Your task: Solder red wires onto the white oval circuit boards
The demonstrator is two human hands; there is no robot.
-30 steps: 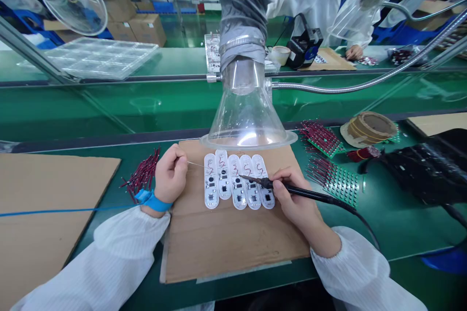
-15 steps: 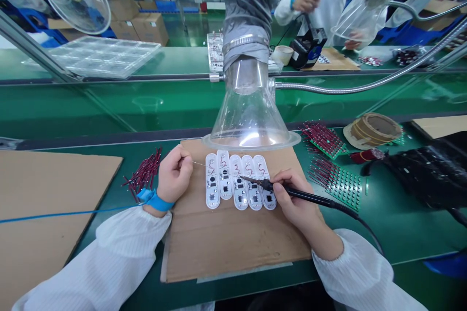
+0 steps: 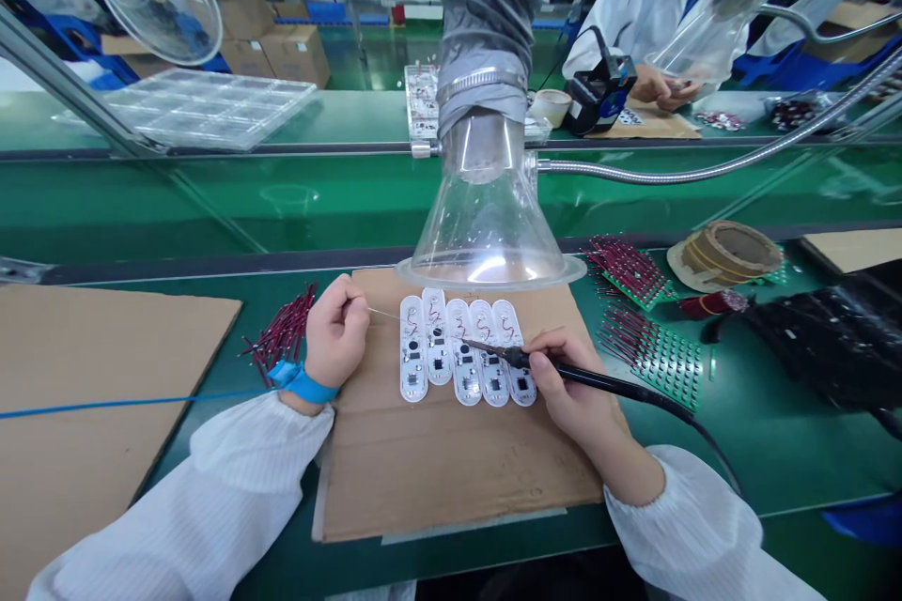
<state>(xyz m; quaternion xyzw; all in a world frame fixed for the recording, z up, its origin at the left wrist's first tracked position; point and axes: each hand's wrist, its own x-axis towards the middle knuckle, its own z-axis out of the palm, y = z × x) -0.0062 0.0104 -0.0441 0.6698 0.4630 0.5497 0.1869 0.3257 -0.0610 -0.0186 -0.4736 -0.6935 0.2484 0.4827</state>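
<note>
Several white oblong circuit boards (image 3: 461,352) with red wires lie side by side on a cardboard sheet (image 3: 451,460). My right hand (image 3: 570,390) is closed round a black soldering iron (image 3: 564,370), its tip resting on the middle boards. My left hand (image 3: 336,331) is pinched on a thin solder wire (image 3: 384,313) that points toward the leftmost board. A blue wrist strap (image 3: 300,382) sits on my left wrist. A clear fume hood (image 3: 489,225) hangs just above the boards.
A pile of short red wires (image 3: 282,333) lies left of my left hand. Green panels with red wires (image 3: 652,352) and a tape roll (image 3: 725,249) sit at the right, beside a black object (image 3: 832,333). Another cardboard sheet (image 3: 77,394) lies left. A person in white works across the belt.
My hands have hardly moved; the view has shifted slightly. The person across the belt has lowered their hands to their bench.
</note>
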